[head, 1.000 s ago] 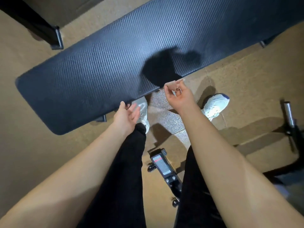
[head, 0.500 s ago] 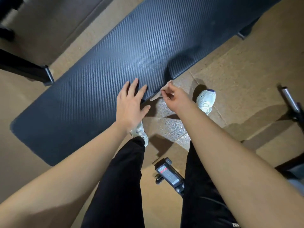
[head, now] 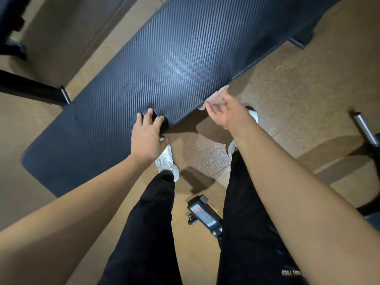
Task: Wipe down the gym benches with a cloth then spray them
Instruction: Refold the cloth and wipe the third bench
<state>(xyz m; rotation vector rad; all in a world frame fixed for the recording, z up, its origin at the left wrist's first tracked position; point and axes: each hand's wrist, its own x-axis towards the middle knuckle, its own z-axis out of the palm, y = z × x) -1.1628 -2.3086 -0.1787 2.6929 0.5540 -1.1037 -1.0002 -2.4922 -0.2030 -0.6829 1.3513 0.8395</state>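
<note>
A long black bench pad [head: 185,64] with a woven texture runs diagonally across the head view. My left hand [head: 147,138] rests on its near edge, with the fingers bent over the top and the thumb below the edge. My right hand [head: 224,112] pinches a small pale cloth [head: 216,97] against the same near edge, further right. No spray bottle is in view.
A black frame leg [head: 59,95] stands on the brown floor left of the bench, and a bench foot [head: 300,41] at top right. A black labelled machine part [head: 203,214] lies between my legs. A metal bar [head: 365,128] sticks out at the right.
My left hand went from hanging in front of the bench to lying flat on it, and now its fingers curl over the near edge. My right hand stays at the near edge with the cloth.
</note>
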